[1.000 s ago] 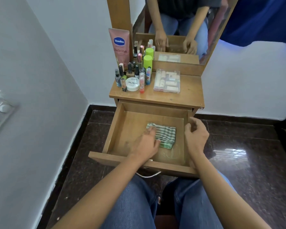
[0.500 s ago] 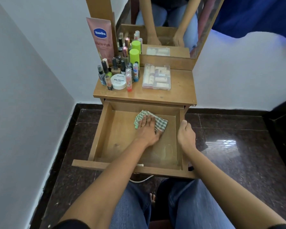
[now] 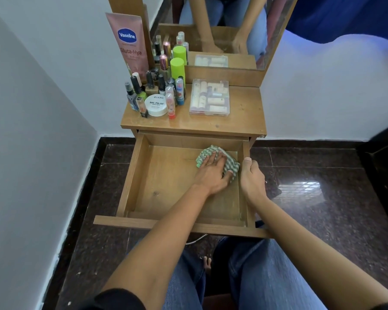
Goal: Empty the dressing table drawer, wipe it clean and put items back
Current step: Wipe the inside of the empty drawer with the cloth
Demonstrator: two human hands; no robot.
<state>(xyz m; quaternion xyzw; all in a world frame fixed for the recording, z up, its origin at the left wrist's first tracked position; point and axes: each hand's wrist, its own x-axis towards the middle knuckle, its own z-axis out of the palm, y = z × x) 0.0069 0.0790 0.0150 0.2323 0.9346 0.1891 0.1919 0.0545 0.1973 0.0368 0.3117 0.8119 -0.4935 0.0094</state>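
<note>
Wooden dressing table, drawer open and emptied: wiping step. Your left hand presses flat, fingers straight, on cloth at far-right corner; right hand grips drawer's side wall. Next, sweep leftward.

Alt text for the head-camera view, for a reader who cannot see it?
A person's left hand presses a green checked cloth onto the floor of an open wooden drawer, near its back right corner, while the right hand grips the drawer's right wall. On the tabletop above sit nail polish bottles, a Vaseline tube and a clear plastic box.
</note>
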